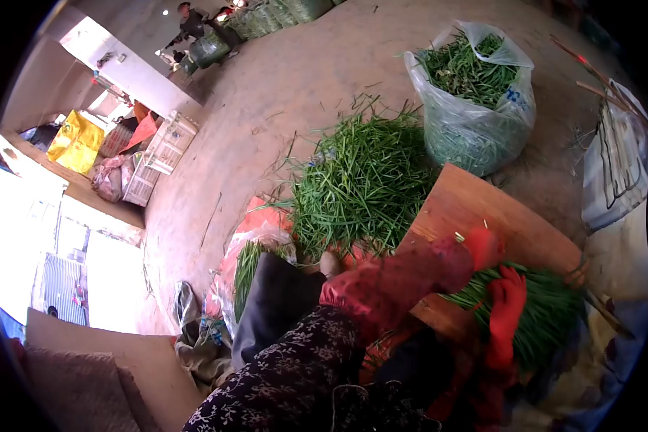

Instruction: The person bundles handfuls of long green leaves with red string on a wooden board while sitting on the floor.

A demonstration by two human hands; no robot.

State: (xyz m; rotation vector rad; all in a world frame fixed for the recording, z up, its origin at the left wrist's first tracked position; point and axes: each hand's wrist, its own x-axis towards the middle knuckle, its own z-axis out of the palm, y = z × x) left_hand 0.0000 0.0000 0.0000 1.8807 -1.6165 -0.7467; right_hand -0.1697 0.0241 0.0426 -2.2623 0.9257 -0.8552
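Note:
My left hand, in a red glove below a patterned red sleeve, is blurred over the wooden board beside small pale bits; its fingers are too smeared to read. Just below it, my right hand, also red-gloved, has its fingers curled onto a bundle of long green stalks lying on the board, with a thin red strip across the bundle. A loose heap of green stalks lies beyond the board. More stalks in a clear bag rest left of my leg.
A tall clear sack of greens stands behind the board. Crates and a yellow sack are at left. A person is among filled sacks at the back. Sticks and pale sheeting are at right.

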